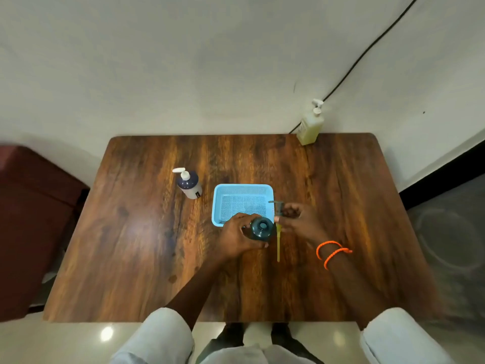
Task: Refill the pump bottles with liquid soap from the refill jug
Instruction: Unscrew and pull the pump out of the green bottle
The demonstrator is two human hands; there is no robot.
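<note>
Wooden surface (131,245) with blue basket (242,195) as landmark: just nearer than the basket, left hand (236,237) grips the open dark bottle (261,228), right hand (299,219) beside it pinching the removed pump (278,208), bare wood all around.

Both arms reach forward over the table (131,232), sleeves pushed up near the elbows. The left hand (236,239) curls its fingers round the open bottle (261,228), thumb toward the body. The right hand (299,222), just right of the bottle, pinches the pump (278,210); two orange bands (332,252) circle its wrist.
</note>
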